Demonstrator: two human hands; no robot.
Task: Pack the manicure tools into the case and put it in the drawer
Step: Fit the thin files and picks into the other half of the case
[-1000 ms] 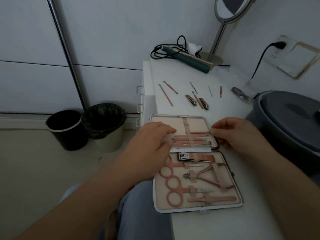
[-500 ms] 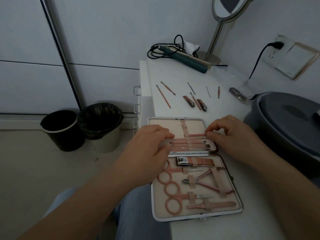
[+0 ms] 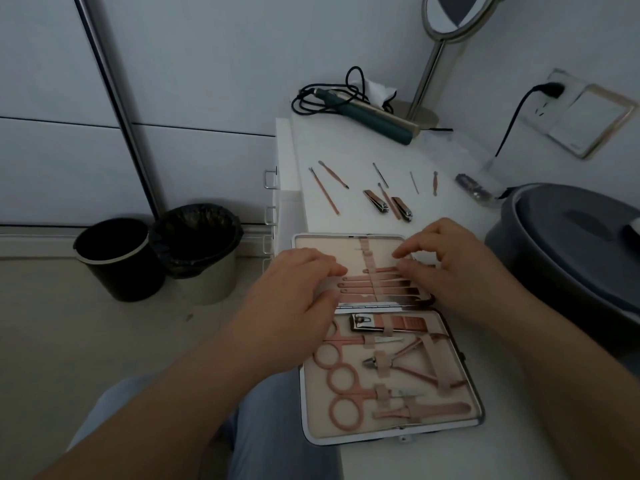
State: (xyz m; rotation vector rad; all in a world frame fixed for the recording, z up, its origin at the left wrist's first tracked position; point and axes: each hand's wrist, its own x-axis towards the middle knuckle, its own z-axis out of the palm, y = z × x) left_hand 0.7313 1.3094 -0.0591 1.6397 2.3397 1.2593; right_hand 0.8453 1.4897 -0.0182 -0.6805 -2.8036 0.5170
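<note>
The open manicure case (image 3: 346, 247) lies on the white table (image 3: 450, 455). Its near half holds pink scissors (image 3: 343, 379), nippers (image 3: 405, 362) and a large clipper (image 3: 388, 322) under straps. In the far half, several thin pink tools (image 3: 381, 282) sit under a strap. My left hand (image 3: 298, 292) rests on the left side of that half, fingertips at the tool ends. My right hand (image 3: 457, 265) pinches the right end of the topmost thin tool. Loose beyond the case are two small clippers (image 3: 375, 201) and several sticks (image 3: 323, 190). Drawer handles (image 3: 270, 178) show on the table's left face.
A hair straightener (image 3: 367, 114) with its coiled cord and a standing mirror (image 3: 450, 15) are at the table's far end. A grey round lidded tub (image 3: 571, 244) stands to the right. Two waste bins (image 3: 121, 258) stand on the floor to the left.
My right hand has moved left from the case's right edge over the thin tools, bringing a thin tool under the strap. My left hand has stayed on the left side.
</note>
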